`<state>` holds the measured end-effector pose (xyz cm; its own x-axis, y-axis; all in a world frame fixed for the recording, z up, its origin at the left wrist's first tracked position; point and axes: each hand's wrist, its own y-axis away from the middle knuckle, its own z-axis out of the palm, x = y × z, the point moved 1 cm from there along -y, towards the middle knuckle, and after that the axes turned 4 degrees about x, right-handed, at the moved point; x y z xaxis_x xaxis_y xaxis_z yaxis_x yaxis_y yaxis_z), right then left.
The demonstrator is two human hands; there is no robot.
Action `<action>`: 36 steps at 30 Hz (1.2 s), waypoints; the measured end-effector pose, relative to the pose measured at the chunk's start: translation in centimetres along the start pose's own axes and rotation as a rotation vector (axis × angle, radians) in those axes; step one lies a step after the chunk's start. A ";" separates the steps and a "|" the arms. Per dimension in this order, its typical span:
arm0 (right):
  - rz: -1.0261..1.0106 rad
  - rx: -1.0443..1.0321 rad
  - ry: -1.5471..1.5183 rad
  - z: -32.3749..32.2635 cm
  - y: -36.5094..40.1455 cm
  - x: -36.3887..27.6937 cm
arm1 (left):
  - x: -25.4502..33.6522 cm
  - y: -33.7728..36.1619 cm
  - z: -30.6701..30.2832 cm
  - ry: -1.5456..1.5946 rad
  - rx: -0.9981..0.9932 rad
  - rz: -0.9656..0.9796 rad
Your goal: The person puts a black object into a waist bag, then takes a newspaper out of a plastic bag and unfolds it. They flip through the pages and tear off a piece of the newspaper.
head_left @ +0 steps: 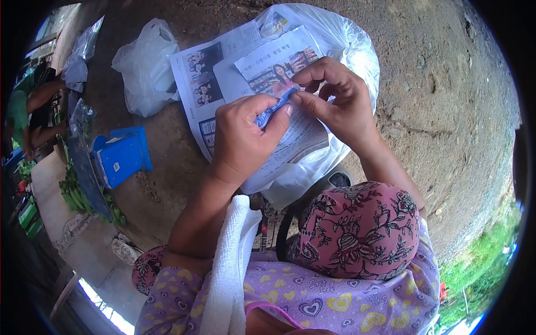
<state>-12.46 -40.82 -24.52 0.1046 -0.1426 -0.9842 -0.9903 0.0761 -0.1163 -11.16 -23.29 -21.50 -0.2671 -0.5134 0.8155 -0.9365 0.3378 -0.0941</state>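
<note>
Above the newspaper sheets [195,114], a small blue packet [268,114] is held between both hands. My left hand [245,131] pinches its lower left end with thumb and forefinger. The thumb and forefinger of my right hand [340,103] close on its upper right end. What is inside the packet cannot be made out. The newspaper, printed with photos and text, lies over a white plastic bag [354,42], which shows past its top and right edges and below it.
A second white plastic bag [145,72] lies left of the newspaper. Further left are a blue scale [120,156] and green bananas [72,192]. At the far left edge another person's arm [44,95] shows. Brown ground [435,100] stretches to the right.
</note>
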 end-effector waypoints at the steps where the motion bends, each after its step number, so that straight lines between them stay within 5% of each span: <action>1: -0.002 -0.001 -0.002 0.0 0.0 0.0 | 0.0 0.0 0.0 -0.014 0.004 0.016; 7: 0.109 0.035 -0.059 0.4 0.3 0.2 | 0.2 0.1 -0.2 -0.027 0.008 -0.026; 16: -0.170 0.060 0.085 0.5 0.3 0.4 | 0.0 0.4 0.2 0.031 0.004 -0.054; 19: 0.052 0.099 -0.024 0.7 0.6 0.4 | 0.1 0.2 0.3 0.071 0.017 -0.067; 36: -0.554 0.141 0.343 0.5 0.4 0.0 | -0.2 0.3 0.7 0.146 0.015 -0.118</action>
<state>-12.77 -40.33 -24.66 0.5364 -0.5015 -0.6788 -0.7748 0.0263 -0.6317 -11.58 -23.67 -22.10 -0.1202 -0.4289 0.8953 -0.9631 0.2690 -0.0004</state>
